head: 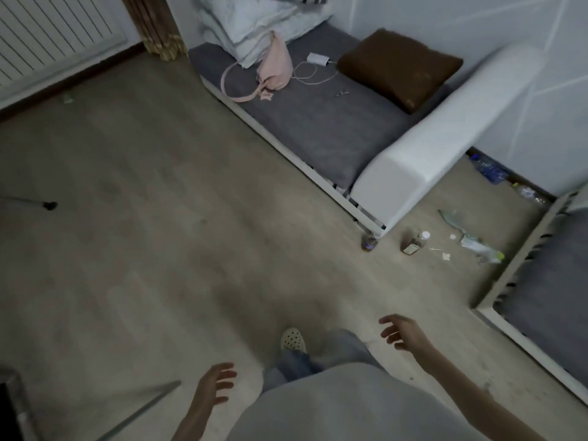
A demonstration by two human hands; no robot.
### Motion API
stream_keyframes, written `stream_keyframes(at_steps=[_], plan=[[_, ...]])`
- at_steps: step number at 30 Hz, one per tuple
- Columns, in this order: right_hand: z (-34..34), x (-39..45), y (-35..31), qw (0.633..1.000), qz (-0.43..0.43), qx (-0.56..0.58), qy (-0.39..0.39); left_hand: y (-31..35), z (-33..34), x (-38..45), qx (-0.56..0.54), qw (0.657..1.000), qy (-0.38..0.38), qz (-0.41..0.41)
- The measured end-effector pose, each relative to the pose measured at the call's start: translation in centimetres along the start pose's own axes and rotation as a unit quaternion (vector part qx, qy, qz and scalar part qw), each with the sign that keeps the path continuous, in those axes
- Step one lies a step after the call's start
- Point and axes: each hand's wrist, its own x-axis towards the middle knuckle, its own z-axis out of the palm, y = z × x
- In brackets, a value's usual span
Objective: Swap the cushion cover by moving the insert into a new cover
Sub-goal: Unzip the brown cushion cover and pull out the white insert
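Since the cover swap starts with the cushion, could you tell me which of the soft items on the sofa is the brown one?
It is the brown cushion leaning in the corner by the white armrest; the pillows stacked at the sofa's far end are white.

A dim room with a sofa

A pale wooden floor meets white walls. A grey-seated sofa with a white arm stands by a ribbed white radiator.

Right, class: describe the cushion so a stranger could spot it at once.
Find the grey sofa seat along the wall. At its far end, beside the white armrest, lies the cushion. It is the only brown, square thing there; the pillows at the other end are white.
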Motion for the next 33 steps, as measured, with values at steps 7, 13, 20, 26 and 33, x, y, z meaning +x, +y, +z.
stream_keyframes(at_steps=[7, 13, 20, 26, 33], plan=[[-0.5, 5.9, -5.0, 0.997, 0.063, 0.040, 0.019, 17.4, 0.7, 5.6, 0.059, 0.996, -0.021, 0.056], [-2.2, 14.0, -10.6, 0.987, 0.138, 0.078, 0.028, 34.5, 3.8, 11.7, 0.081, 0.990, -0.018, 0.117], [-6.9, 22.8, -23.6, 0.987, 0.141, 0.068, 0.022, 52.1, 8.6, 16.6, 0.092, 0.984, -0.013, 0.151], [-10.3, 28.9, -38.3, 0.996, 0.072, 0.055, 0.014, 59.1, 11.5, 19.1, 0.077, 0.990, -0.011, 0.114], [-11.8, 35.0, -52.5, 0.996, 0.000, 0.083, 0.036, 68.1, 12.4, 25.3, 0.094, 0.991, -0.031, 0.094]])
